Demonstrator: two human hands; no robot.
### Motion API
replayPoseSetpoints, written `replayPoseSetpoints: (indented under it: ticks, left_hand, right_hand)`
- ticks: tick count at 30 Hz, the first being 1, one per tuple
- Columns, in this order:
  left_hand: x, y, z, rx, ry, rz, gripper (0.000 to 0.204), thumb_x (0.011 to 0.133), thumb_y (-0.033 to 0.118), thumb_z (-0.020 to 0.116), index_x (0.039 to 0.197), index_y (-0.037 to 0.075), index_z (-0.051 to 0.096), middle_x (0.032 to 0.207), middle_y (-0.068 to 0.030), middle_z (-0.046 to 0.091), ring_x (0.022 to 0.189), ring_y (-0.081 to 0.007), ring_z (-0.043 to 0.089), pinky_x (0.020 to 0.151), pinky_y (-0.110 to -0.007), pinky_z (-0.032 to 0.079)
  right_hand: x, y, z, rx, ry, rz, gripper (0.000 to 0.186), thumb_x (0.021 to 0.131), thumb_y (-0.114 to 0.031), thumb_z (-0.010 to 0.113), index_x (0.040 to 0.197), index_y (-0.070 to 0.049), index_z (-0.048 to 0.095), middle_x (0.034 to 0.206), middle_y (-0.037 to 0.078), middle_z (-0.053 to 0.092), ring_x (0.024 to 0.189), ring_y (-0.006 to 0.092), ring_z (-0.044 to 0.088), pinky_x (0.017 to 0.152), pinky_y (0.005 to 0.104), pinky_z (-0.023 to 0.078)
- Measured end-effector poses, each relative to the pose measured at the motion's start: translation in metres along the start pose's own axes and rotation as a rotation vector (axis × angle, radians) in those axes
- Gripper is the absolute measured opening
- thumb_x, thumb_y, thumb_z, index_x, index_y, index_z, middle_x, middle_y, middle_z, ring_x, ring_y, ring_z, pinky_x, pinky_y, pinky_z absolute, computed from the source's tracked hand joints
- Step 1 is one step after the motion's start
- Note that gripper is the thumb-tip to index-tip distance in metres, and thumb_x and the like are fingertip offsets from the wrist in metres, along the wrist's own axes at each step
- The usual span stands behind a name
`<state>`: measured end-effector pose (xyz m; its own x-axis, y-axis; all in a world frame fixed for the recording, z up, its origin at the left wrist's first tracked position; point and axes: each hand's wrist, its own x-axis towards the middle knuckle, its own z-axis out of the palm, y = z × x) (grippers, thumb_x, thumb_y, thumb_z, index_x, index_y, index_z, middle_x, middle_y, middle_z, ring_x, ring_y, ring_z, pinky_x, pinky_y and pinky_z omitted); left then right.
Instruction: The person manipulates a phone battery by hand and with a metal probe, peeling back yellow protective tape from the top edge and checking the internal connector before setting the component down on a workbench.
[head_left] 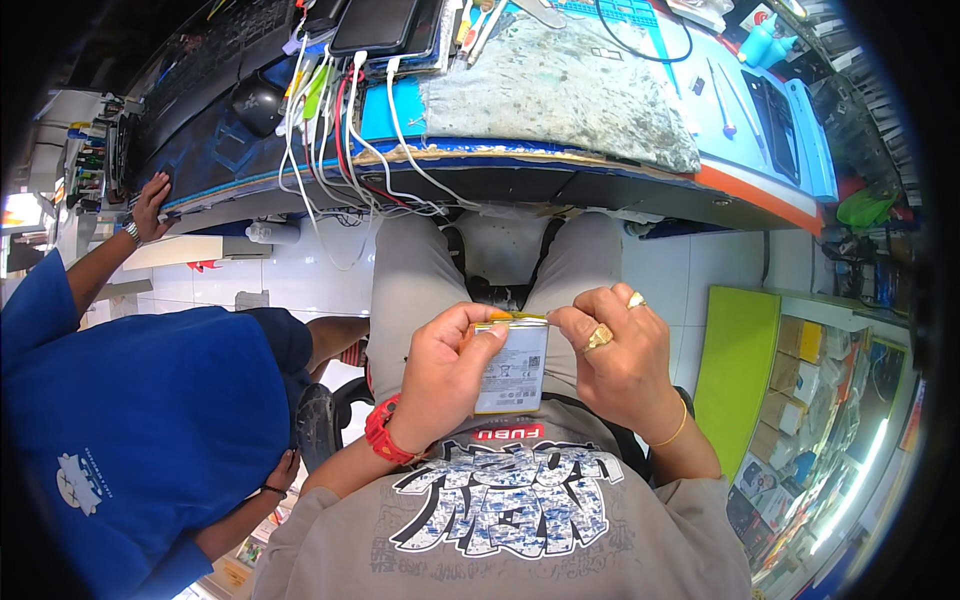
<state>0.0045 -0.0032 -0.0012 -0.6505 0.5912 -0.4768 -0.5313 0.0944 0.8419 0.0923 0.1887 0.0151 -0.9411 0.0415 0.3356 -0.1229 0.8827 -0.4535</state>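
A flat grey phone battery [512,375] with yellow edges and printed marks is held up over my lap. My left hand [450,360], red watch at the wrist, grips its upper left side between thumb and fingers. At the top edge runs a yellow strip [520,317]. My right hand [620,355], with gold rings and a thin bracelet, pinches at the right end of this strip; its fingertips partly hide what they hold.
Ahead stands a workbench with a stained grey cloth [570,85], phones [375,25] and several white cables [350,130] hanging over its edge. A person in a blue shirt [140,430] sits at my left, one hand on the bench. A lit display case [840,430] stands at right.
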Motion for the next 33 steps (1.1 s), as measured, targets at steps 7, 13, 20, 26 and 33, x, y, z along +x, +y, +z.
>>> replayPoseSetpoints:
  ticks: [7, 13, 20, 26, 33]
  left_hand:
    - [0.0, -0.001, -0.003, -0.044, -0.033, 0.028, 0.023, 0.101, 0.011, 0.057, 0.113, -0.007, 0.065, 0.095, -0.0088, 0.073, 0.081, -0.0096, 0.068, 0.073, -0.026, 0.056]
    - [-0.014, -0.01, -0.013, 0.208, -0.058, -0.008, 0.024, 0.102, 0.011, 0.055, 0.113, -0.007, 0.066, 0.094, -0.0076, 0.073, 0.08, -0.0086, 0.067, 0.072, -0.025, 0.055]
    - [-0.026, -0.022, -0.02, 0.146, -0.107, -0.063, 0.024, 0.103, 0.011, 0.054, 0.115, -0.007, 0.065, 0.097, -0.009, 0.073, 0.085, -0.0085, 0.067, 0.074, -0.025, 0.055]
    - [-0.029, -0.02, -0.02, 0.174, -0.103, -0.074, 0.023, 0.103, 0.01, 0.055, 0.115, -0.008, 0.064, 0.099, -0.0102, 0.073, 0.087, -0.0098, 0.068, 0.077, -0.026, 0.056]
    - [-0.032, -0.018, -0.016, 0.168, -0.051, -0.136, 0.021, 0.101, 0.009, 0.055, 0.112, -0.005, 0.066, 0.096, -0.0068, 0.072, 0.081, -0.0072, 0.066, 0.071, -0.023, 0.055]
  right_hand:
    - [0.001, -0.002, -0.002, 0.008, -0.022, 0.0, 0.033, 0.062, 0.001, 0.065, 0.094, -0.008, 0.068, 0.089, 0.005, 0.061, 0.072, 0.0245, 0.056, 0.06, 0.0365, 0.044]
    - [-0.017, -0.01, 0.006, 0.123, -0.08, 0.047, 0.036, 0.061, 0.002, 0.065, 0.096, -0.005, 0.066, 0.092, 0.006, 0.062, 0.075, 0.025, 0.06, 0.062, 0.0363, 0.045]
    - [-0.035, -0.021, 0.016, 0.145, -0.123, 0.095, 0.038, 0.062, 0.001, 0.067, 0.099, -0.005, 0.065, 0.09, 0.006, 0.062, 0.074, 0.0242, 0.06, 0.062, 0.0358, 0.046]
    - [-0.034, -0.027, 0.016, 0.161, -0.11, 0.114, 0.03, 0.068, 0.008, 0.065, 0.096, -0.004, 0.064, 0.088, 0.008, 0.063, 0.072, 0.0268, 0.061, 0.06, 0.0381, 0.045]
    - [-0.037, -0.024, 0.018, 0.103, -0.098, 0.023, 0.04, 0.059, 0.005, 0.066, 0.098, -0.004, 0.065, 0.091, 0.007, 0.065, 0.069, 0.0235, 0.058, 0.058, 0.0357, 0.043]
